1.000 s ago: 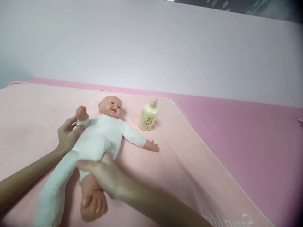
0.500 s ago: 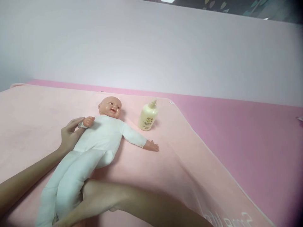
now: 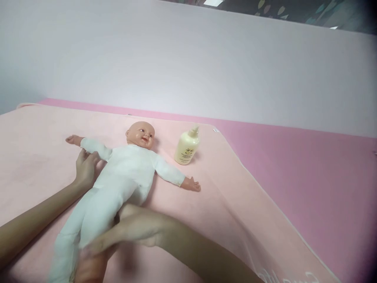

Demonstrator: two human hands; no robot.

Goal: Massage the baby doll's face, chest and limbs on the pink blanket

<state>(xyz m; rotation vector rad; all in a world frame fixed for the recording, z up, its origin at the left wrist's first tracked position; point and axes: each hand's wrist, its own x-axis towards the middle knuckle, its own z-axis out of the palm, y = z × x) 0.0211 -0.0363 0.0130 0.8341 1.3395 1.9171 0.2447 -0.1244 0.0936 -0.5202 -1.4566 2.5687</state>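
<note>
A baby doll with a vinyl head and a white cloth body lies on its back on the pink blanket, both arms spread. At the doll's arm on the left, my left hand has its fingers curled against the underside of the white sleeve. My right hand is wrapped around the doll's nearer leg, its thumb across the lower part. The fingers behind that leg are hidden, and the doll's foot is blurred. Beyond the doll's other arm stands a pale yellow pump bottle, upright.
Past the blanket's right edge lies a pink surface. A plain pale wall rises behind. White lettering marks the blanket's near right corner.
The doll's arm by my left hand has swung from across its chest out to the left. My right hand and the leg it holds have shifted slightly up and right.
</note>
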